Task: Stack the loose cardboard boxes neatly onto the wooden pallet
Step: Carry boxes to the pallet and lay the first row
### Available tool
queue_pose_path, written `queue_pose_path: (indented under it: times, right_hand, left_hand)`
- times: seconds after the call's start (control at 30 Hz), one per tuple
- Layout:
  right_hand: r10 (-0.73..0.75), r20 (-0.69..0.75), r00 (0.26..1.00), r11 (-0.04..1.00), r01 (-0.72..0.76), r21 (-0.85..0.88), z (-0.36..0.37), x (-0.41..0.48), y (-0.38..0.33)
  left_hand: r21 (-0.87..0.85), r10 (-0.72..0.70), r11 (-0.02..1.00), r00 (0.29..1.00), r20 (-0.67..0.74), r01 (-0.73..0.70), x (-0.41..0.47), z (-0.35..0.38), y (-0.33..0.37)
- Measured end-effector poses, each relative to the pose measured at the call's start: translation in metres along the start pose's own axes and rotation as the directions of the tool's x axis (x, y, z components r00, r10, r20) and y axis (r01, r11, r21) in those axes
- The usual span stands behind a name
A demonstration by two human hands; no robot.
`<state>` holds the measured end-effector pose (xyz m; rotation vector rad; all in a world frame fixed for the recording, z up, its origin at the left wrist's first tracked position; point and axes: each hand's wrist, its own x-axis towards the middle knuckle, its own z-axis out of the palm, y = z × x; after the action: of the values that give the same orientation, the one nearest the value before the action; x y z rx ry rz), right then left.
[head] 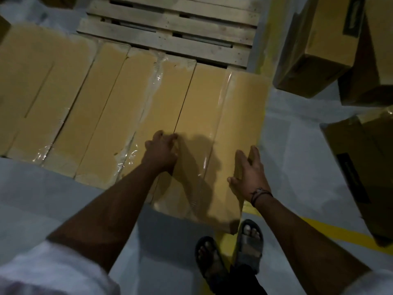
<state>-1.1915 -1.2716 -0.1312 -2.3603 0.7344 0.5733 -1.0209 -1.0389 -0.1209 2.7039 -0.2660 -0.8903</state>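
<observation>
Several long tan cardboard boxes lie side by side across the near half of the wooden pallet (170, 24). The rightmost box (240, 116), taped with clear film, overhangs the pallet's right edge and its near end sticks out toward my feet. My left hand (161, 152) rests on top of this box near its centre seam, fingers curled over the surface. My right hand (248, 173) presses flat against the box's right side near its close end, thumb over the top edge. The neighbouring box (127, 111) lies just left of it.
Loose brown boxes lie on the grey floor at the right: one at the top right (314, 45), another at the right edge (361, 171). A yellow floor line (319, 228) runs under my right arm. My sandalled feet (229, 250) stand just behind the box. Bare pallet slats show at the back.
</observation>
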Motion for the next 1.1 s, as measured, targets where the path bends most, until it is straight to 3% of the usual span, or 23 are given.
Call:
queue_pose_path:
  times: [0.13, 0.43, 0.7, 0.8, 0.9, 1.0, 1.1]
  right_hand:
    - [0.148, -0.018, 0.989, 0.971, -0.142, 0.194, -0.001, 0.005, 0.003]
    - [0.152, 0.037, 0.988, 0.982, -0.155, 0.111, -0.005, 0.007, -0.006]
    - [0.029, 0.007, 1.0, 0.988, -0.028, -0.152, 0.015, -0.02, -0.021]
    - [-0.037, 0.061, 0.997, 0.977, 0.049, -0.208, 0.031, -0.043, -0.025]
    - [-0.056, 0.127, 0.99, 0.973, 0.083, -0.218, 0.046, -0.07, -0.024]
    - [-0.131, 0.214, 0.968, 0.913, 0.201, -0.354, 0.065, -0.093, -0.019]
    - [-0.111, 0.253, 0.961, 0.892, 0.208, -0.4, 0.083, -0.11, -0.021]
  left_hand:
    - [0.092, 0.068, 0.994, 0.997, -0.026, -0.065, -0.014, 0.017, -0.019]
    - [0.22, 0.071, 0.973, 0.997, 0.012, -0.072, -0.014, 0.013, -0.014]
    - [0.313, 0.007, 0.949, 0.998, 0.061, -0.026, -0.016, 0.012, 0.004]
    - [0.342, -0.026, 0.94, 0.994, 0.102, -0.01, -0.024, 0.015, 0.007]
    - [0.403, -0.013, 0.913, 0.987, 0.161, -0.054, -0.041, 0.026, -0.003]
    - [0.418, 0.014, 0.902, 0.977, 0.213, -0.104, -0.062, 0.033, -0.02]
    - [0.426, 0.069, 0.885, 0.959, 0.276, -0.186, -0.075, 0.032, -0.036]
